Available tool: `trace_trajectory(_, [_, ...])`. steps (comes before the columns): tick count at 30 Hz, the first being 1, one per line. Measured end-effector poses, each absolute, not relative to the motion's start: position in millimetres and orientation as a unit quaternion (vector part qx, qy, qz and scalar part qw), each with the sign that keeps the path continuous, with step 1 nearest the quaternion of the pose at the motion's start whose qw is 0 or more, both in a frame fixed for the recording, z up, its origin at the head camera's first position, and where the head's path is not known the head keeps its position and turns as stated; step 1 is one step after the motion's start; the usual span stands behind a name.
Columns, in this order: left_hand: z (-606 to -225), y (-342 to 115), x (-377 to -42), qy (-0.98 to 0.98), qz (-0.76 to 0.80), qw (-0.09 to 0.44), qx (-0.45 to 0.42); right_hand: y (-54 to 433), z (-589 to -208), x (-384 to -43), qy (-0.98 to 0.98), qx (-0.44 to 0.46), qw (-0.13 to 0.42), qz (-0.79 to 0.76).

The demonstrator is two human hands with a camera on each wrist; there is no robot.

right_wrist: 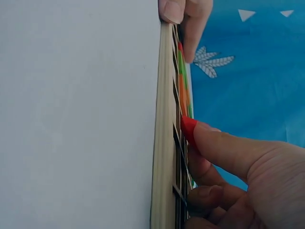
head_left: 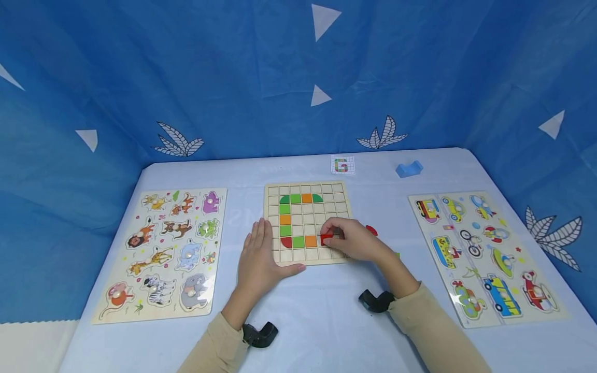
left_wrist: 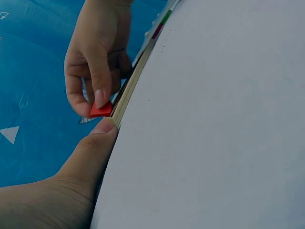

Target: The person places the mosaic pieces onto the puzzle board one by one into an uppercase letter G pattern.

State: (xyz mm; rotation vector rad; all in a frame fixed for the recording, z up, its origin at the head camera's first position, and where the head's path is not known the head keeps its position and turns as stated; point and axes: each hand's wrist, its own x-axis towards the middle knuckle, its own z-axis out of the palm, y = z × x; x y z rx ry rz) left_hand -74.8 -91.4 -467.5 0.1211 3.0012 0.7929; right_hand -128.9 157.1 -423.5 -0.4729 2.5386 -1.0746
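Observation:
Between the thumb and fingers of my right hand [head_left: 350, 238] is a small red tile [head_left: 326, 239], pinched low over the wooden grid board [head_left: 308, 257]. In the right wrist view this red tile [right_wrist: 189, 128] tilts against the grid ridges. It sits right of an orange tile [head_left: 311, 241] in a lower row. Green, orange and red tiles line the upper row, left column and lower row, with rounded corner pieces. My left hand [head_left: 260, 264] lies with straight fingers along the board's left edge, its thumb [left_wrist: 97, 138] at the front edge.
A pattern card [head_left: 342, 165] and a blue wavy block [head_left: 409, 169] lie behind the board. Right of it are a red piece [head_left: 371, 230] and a partly hidden green piece [head_left: 398, 255]. An animal puzzle [head_left: 156, 223] lies left, a vehicle puzzle [head_left: 482, 280] right.

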Motion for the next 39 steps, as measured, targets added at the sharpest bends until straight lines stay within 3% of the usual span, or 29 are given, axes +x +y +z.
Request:
trace_trajectory(11, [-468.6,-91.4,-75.8,0.967,0.250,0.018,0.038,144.3,-427.6,-129.5,0.920,-0.187,0.132,-0.320])
trace_trajectory(39, [-467.5,-91.5,-74.7,0.967,0.252,0.016,0.041,146.4,-425.3,-121.6,0.929,-0.211,0.094,-0.288])
